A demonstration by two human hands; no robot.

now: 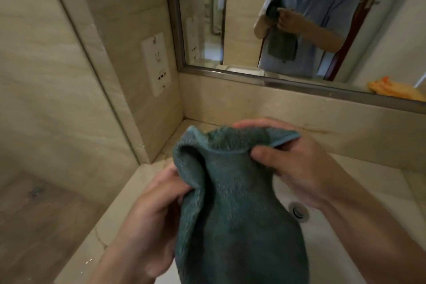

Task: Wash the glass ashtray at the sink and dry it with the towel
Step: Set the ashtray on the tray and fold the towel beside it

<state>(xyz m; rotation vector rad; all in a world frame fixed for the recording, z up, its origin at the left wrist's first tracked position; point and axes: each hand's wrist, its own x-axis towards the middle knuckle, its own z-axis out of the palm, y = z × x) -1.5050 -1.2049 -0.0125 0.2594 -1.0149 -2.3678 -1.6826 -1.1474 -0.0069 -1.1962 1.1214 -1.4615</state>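
Evidently, above the counter (110,212) and sink (341,233), the towel (230,203) is gripped by the left hand (156,205) and pinched by the right hand (292,168), presumably bunched around the unseen ashtray for drying.

Dark teal towel (230,191) — white sink (334,249), beige veined counter (110,226), orange cloth (391,89).

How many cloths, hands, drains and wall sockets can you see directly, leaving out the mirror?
Cloths: 1, the teal towel, gripped by both hands
Hands: 2, left hand and right hand
Drains: 1, sink drain
Wall socket plates: 1, socket plate
Glass ashtray: 0 in sight; it may be inside the towel
Total: 5
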